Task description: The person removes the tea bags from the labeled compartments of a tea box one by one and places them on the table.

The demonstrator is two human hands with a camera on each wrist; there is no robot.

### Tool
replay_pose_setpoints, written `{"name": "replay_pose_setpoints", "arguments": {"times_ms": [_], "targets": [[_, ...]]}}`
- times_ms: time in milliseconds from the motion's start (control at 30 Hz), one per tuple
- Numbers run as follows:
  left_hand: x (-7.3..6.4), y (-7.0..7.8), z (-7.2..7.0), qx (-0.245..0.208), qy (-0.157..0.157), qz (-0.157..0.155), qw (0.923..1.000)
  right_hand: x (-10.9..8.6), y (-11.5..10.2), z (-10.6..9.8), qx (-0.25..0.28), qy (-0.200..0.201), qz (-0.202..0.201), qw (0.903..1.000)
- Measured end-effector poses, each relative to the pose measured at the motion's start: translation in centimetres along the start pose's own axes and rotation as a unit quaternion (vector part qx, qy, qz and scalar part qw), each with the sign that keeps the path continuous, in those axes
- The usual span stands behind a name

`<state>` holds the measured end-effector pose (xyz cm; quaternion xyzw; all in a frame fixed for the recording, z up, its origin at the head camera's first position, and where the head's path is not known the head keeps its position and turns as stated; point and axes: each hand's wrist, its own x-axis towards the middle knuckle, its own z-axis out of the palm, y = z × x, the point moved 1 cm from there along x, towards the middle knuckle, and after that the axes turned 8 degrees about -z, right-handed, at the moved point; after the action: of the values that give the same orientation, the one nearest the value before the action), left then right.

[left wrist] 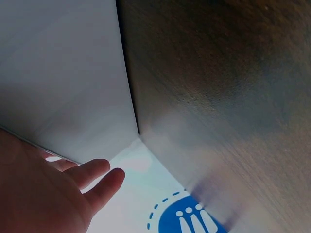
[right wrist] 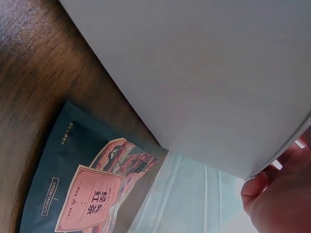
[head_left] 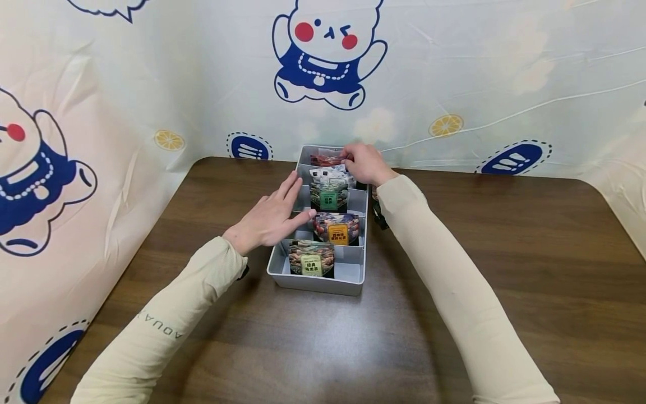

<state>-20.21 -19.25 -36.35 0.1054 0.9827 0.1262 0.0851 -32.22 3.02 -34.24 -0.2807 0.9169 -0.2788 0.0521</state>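
A grey divided box (head_left: 315, 284) stands lengthwise on the table, with upright tea packets in its compartments. Along its left rim lies my left hand (head_left: 270, 219), fingers straight and spread, thumb reaching over the box toward the packet with an orange label (head_left: 337, 229). At the far end my right hand (head_left: 368, 163) reaches over the right rim, its curled fingertips pinching the right edge of a red tea packet (head_left: 325, 160). A white packet (head_left: 333, 174) and a green-label packet (head_left: 329, 196) stand nearer. The nearest compartment holds a packet with a yellow-green label (head_left: 312, 261).
Outside the box's right wall, a dark tea packet with a pink label (right wrist: 90, 194) lies on the wooden table (head_left: 504, 252), mostly hidden by my right forearm in the head view. A patterned curtain (head_left: 429, 67) hangs behind the table's far edge and along its left side.
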Motion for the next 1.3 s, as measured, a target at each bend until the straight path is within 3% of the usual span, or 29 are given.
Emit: {"name": "replay_pose_setpoints", "arguments": {"times_ms": [667, 1300], "targets": [[-0.2, 0.1, -0.3, 0.019, 0.005, 0.003, 0.9998, -0.6, 0.3, -0.3, 0.007, 0.007, -0.019, 0.9998], [-0.1, 0.2, -0.3, 0.049, 0.006, 0.010, 0.9987, -1.6, 0.7, -1.1, 0.042, 0.041, -0.023, 0.9980]]}}
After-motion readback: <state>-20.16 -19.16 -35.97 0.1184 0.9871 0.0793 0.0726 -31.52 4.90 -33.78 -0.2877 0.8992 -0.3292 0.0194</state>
